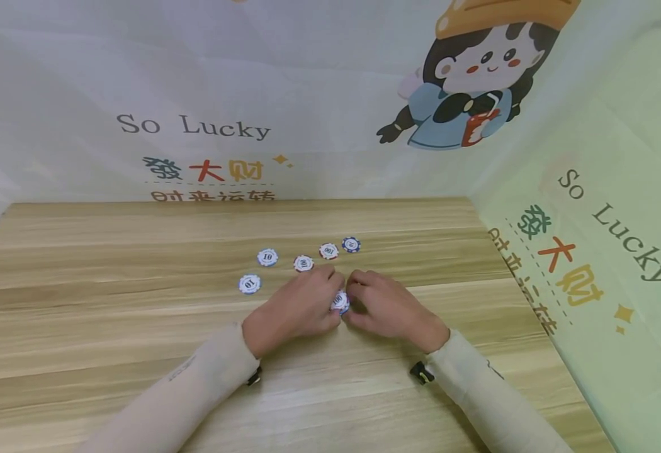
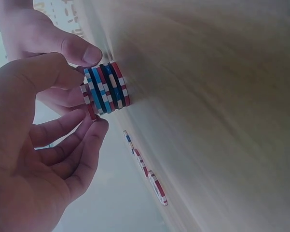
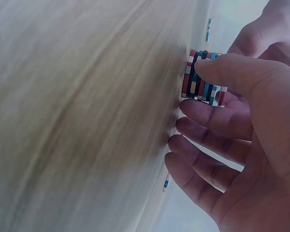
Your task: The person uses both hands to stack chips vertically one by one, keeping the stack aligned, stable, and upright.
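Note:
A short stack of poker chips (image 2: 108, 87) stands on the wooden table between the two hands, its edges banded red, blue, black and white. My left hand (image 1: 302, 302) pinches a red-and-white poker chip (image 2: 90, 108) at the top of the stack, sitting slightly askew from the chips below. From the other side my right hand (image 1: 389, 305) grips the stack with thumb and forefinger; in the right wrist view its other fingers (image 3: 202, 145) spread beside the stack. In the head view, a white chip face with a blue rim (image 1: 339, 302) shows between the hands.
Beyond the hands lie several loose chips: two light-blue-rimmed ones (image 1: 267, 257) marked 10 to the left, two red-rimmed ones (image 1: 328, 251), and a dark-blue one (image 1: 351, 245). Printed cloth (image 1: 330, 113) hangs along the back and right sides of the table (image 1: 109, 264).

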`<state>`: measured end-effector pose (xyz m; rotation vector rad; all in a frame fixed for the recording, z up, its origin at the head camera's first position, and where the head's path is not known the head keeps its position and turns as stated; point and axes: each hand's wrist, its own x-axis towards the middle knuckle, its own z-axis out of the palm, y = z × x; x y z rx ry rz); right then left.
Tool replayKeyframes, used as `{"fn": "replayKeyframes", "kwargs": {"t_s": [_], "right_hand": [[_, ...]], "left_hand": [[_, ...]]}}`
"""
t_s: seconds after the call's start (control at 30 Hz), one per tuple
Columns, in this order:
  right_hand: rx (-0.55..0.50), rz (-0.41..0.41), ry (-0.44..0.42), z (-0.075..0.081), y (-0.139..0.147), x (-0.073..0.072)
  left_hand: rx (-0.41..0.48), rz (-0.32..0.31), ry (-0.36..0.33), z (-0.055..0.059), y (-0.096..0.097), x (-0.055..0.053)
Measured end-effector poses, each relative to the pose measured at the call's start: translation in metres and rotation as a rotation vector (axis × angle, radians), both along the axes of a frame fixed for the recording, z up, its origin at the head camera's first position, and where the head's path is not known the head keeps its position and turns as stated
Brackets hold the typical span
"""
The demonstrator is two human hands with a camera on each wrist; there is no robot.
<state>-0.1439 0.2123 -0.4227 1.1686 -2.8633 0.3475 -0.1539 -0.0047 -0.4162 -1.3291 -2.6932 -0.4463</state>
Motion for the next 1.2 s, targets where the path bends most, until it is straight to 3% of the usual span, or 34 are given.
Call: {"fn": "replayKeyframes", "kwargs": {"t_s": [0.57, 0.77, 0.97, 1.2], "right_hand": [[0.004, -0.003, -0.021, 0.0, -0.002, 0.0], [-0.001, -0.006, -0.017, 0.0, -0.002, 0.002], [-0.002, -0.017, -0.034, 0.002, -0.002, 0.002], [0.003, -0.015, -0.03, 0.002, -0.001, 0.002]], "left_hand": [[-0.043, 0.007, -0.017, 0.0, -0.002, 0.001], [-0.067, 0.017, 0.034, 0.005, -0.013, 0.005], [-0.088, 0.047, 0.056, 0.01, -0.033, 0.016], [-0.044, 0.081, 0.077, 0.009, -0.06, 0.036]]}}
